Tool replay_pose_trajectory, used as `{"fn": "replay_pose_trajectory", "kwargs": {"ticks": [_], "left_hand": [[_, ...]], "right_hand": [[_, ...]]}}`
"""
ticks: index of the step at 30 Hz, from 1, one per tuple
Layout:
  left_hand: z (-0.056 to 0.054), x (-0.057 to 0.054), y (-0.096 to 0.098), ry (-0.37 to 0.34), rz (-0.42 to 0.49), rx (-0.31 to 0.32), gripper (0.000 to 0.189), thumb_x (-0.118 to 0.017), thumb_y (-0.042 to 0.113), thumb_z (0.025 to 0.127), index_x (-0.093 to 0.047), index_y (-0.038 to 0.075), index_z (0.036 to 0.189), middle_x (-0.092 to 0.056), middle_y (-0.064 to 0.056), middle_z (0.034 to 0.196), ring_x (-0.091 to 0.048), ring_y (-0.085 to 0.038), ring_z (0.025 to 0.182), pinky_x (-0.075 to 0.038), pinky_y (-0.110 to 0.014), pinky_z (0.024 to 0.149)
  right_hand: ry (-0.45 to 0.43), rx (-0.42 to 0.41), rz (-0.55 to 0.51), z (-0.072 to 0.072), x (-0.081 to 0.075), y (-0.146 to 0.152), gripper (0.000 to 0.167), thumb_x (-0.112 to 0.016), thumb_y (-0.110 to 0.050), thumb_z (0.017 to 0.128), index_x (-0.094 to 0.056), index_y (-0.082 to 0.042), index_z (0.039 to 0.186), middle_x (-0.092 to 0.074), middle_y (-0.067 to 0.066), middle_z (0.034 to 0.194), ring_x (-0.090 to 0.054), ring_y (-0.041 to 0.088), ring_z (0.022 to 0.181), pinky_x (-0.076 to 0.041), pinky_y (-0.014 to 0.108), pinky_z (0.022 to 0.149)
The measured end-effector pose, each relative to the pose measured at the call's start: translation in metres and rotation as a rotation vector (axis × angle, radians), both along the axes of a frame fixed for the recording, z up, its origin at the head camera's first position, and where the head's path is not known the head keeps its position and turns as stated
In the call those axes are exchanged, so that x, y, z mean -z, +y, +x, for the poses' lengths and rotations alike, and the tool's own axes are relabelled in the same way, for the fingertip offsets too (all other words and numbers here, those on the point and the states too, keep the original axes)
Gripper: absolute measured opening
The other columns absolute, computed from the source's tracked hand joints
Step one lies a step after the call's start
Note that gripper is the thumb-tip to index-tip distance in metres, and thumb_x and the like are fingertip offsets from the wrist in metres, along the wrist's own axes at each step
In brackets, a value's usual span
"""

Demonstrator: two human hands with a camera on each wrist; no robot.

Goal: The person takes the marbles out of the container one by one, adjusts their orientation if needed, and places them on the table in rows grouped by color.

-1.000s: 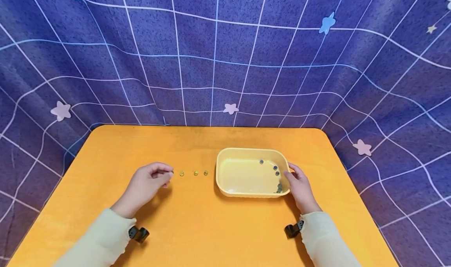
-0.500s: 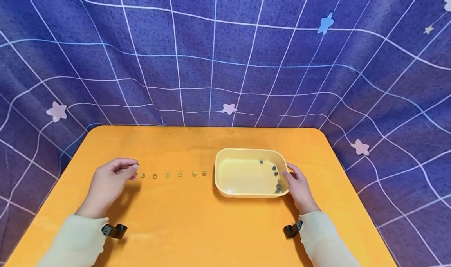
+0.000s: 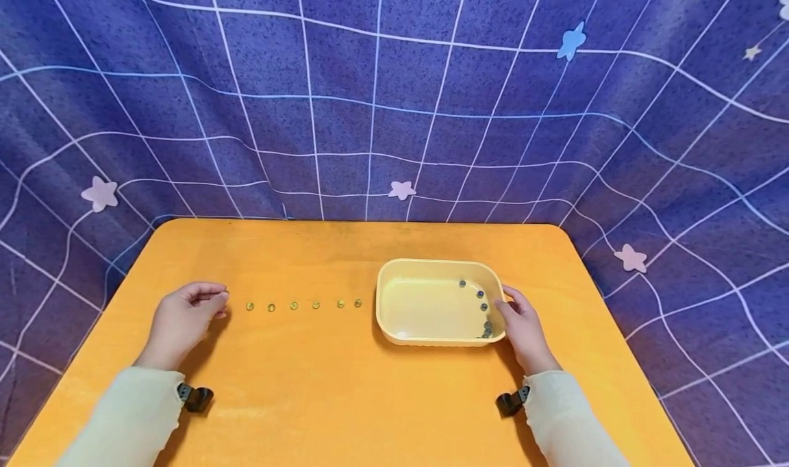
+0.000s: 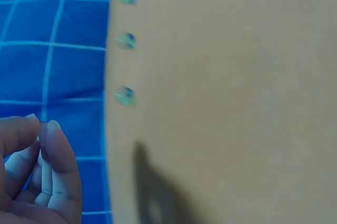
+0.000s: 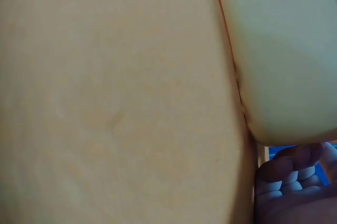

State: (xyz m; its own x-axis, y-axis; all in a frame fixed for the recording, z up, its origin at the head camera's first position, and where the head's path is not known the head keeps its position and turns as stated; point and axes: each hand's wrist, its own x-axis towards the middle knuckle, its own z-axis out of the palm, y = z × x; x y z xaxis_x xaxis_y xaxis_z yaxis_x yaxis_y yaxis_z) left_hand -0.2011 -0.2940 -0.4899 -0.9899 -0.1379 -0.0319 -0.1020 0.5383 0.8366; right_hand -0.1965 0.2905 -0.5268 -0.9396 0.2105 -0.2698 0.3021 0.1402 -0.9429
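My left hand (image 3: 183, 320) is above the table left of a row of small yellow-green glass marbles (image 3: 294, 305). Its thumb and forefinger pinch a marble, mostly hidden between the fingertips (image 4: 53, 129) in the left wrist view. My right hand (image 3: 524, 330) grips the right end of a pale yellow plastic tray (image 3: 425, 265), thumb over the rim and fingers outside. Inside the tray several dark-looking marbles (image 3: 483, 307) lie toward the right end. The right wrist view shows the curled fingers (image 5: 276, 168) by the tray's wall.
The orange table (image 3: 345, 398) has rounded far corners. Behind it and along both sides hangs a blue curtain (image 3: 345, 131) with white grid lines and stars. A small black camera (image 3: 196, 398) sits on the left wrist, another black camera (image 3: 511, 402) on the right.
My left hand has moved left along the row, uncovering more marbles, and now stands slightly beyond its left end. One marble in the tray has shifted slightly right. My right hand keeps its hold.
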Motion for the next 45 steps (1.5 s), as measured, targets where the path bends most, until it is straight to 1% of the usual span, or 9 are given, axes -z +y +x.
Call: {"fn": "replay_pose_trajectory", "kwargs": {"ticks": [3, 6, 10, 16, 18, 24, 29, 35, 45], "left_hand": [[-0.006, 0.014, -0.006, -0.019, 0.010, 0.003, 0.041, -0.061, 0.029, 0.106, -0.064, -0.006, 0.127, -0.069, -0.024, 0.113, -0.071, -0.015, 0.084, -0.060, -0.029, 0.071], [-0.010, 0.024, -0.010, -0.030, 0.014, 0.005, 0.042, -0.062, 0.029, 0.105, -0.064, -0.007, 0.127, -0.069, -0.023, 0.111, -0.071, -0.016, 0.083, -0.060, -0.028, 0.071], [-0.012, 0.032, -0.014, -0.051, 0.020, -0.002, 0.041, -0.062, 0.029, 0.105, -0.064, -0.007, 0.126, -0.070, -0.022, 0.109, -0.071, -0.017, 0.083, -0.061, -0.028, 0.070], [-0.014, 0.041, -0.021, -0.086, 0.004, -0.008, 0.042, -0.061, 0.030, 0.106, -0.064, -0.006, 0.127, -0.070, -0.020, 0.108, -0.071, -0.016, 0.081, -0.060, -0.026, 0.070], [-0.015, 0.042, -0.020, -0.095, 0.002, -0.011, 0.043, -0.062, 0.030, 0.105, -0.064, -0.006, 0.128, -0.070, -0.020, 0.109, -0.071, -0.016, 0.082, -0.060, -0.026, 0.070], [-0.015, 0.038, -0.015, -0.122, -0.021, -0.015, 0.043, -0.062, 0.032, 0.105, -0.063, -0.004, 0.129, -0.068, -0.019, 0.110, -0.070, -0.018, 0.083, -0.059, -0.026, 0.070], [-0.016, 0.036, -0.013, -0.136, -0.089, -0.002, 0.038, -0.062, 0.030, 0.105, -0.065, -0.001, 0.126, -0.069, -0.015, 0.103, -0.069, -0.020, 0.080, -0.057, -0.026, 0.068], [-0.019, 0.038, -0.013, -0.141, -0.163, 0.011, 0.034, -0.062, 0.031, 0.104, -0.067, 0.003, 0.122, -0.069, -0.009, 0.096, -0.067, -0.022, 0.079, -0.052, -0.029, 0.071], [-0.020, 0.040, -0.013, -0.154, -0.172, 0.005, 0.036, -0.063, 0.034, 0.103, -0.067, 0.003, 0.122, -0.069, -0.009, 0.095, -0.067, -0.021, 0.079, -0.051, -0.030, 0.072]], "right_hand": [[-0.008, 0.001, 0.006, 0.000, 0.000, -0.001, 0.050, -0.052, -0.030, 0.109, -0.043, -0.018, 0.157, -0.052, 0.020, 0.127, -0.057, 0.029, 0.107, -0.055, 0.028, 0.080], [-0.010, -0.003, 0.011, 0.000, -0.001, -0.002, 0.050, -0.052, -0.030, 0.110, -0.043, -0.018, 0.157, -0.051, 0.019, 0.128, -0.056, 0.029, 0.108, -0.055, 0.027, 0.080], [-0.001, -0.008, 0.002, 0.001, -0.003, -0.003, 0.050, -0.051, -0.031, 0.110, -0.043, -0.018, 0.157, -0.052, 0.020, 0.128, -0.058, 0.030, 0.109, -0.056, 0.028, 0.081], [0.026, 0.000, 0.013, 0.001, -0.003, -0.001, 0.049, -0.053, -0.031, 0.109, -0.046, -0.018, 0.155, -0.053, 0.020, 0.124, -0.060, 0.028, 0.105, -0.056, 0.027, 0.079], [0.030, 0.003, 0.016, 0.001, -0.003, 0.000, 0.048, -0.053, -0.031, 0.109, -0.046, -0.017, 0.155, -0.053, 0.020, 0.123, -0.060, 0.027, 0.104, -0.056, 0.027, 0.079], [0.030, 0.005, 0.020, 0.001, -0.001, 0.001, 0.047, -0.053, -0.030, 0.109, -0.047, -0.017, 0.154, -0.054, 0.019, 0.121, -0.060, 0.025, 0.101, -0.057, 0.027, 0.078], [0.029, -0.003, 0.011, 0.000, 0.001, 0.002, 0.047, -0.053, -0.030, 0.109, -0.047, -0.017, 0.154, -0.055, 0.020, 0.122, -0.062, 0.026, 0.099, -0.057, 0.028, 0.078], [0.007, -0.008, -0.011, -0.002, 0.003, 0.003, 0.049, -0.051, -0.028, 0.110, -0.044, -0.016, 0.157, -0.054, 0.021, 0.126, -0.061, 0.029, 0.105, -0.057, 0.029, 0.081], [0.016, -0.009, 0.017, 0.001, -0.001, 0.000, 0.050, -0.053, -0.031, 0.109, -0.045, -0.017, 0.156, -0.054, 0.020, 0.125, -0.059, 0.027, 0.105, -0.056, 0.027, 0.080]]}}
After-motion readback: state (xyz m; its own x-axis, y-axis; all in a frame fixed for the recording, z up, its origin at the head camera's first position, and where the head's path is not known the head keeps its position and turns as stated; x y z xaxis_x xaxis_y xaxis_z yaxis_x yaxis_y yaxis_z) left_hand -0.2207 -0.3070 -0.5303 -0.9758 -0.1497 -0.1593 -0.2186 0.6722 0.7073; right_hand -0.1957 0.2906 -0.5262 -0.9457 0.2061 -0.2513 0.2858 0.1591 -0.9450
